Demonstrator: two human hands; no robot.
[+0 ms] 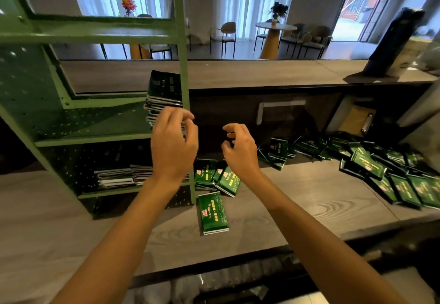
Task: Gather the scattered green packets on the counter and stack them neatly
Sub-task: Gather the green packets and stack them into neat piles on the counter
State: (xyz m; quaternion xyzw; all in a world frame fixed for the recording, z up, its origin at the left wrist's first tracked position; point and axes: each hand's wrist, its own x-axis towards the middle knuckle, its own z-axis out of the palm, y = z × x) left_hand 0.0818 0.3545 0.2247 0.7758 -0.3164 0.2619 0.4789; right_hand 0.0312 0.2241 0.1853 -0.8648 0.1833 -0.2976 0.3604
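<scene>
A tall stack of green packets (163, 96) stands on the middle shelf of a green metal rack (95, 111). My left hand (175, 146) hovers right in front of the stack, fingers curled and apart, holding nothing. My right hand (238, 149) is beside it to the right, also empty with fingers apart. One green packet (212, 212) lies flat on the wooden counter (297, 199) below my hands. A few more packets (220, 178) lean together by the rack's foot. Several packets (385, 172) lie scattered at the right.
The rack's bottom shelf holds flat packets (119, 177). A raised counter ledge (262, 72) runs behind, with a dark wrapped object (392, 46) on it at the right. A clipboard (357, 120) leans under the ledge. Tables and chairs stand in the room beyond.
</scene>
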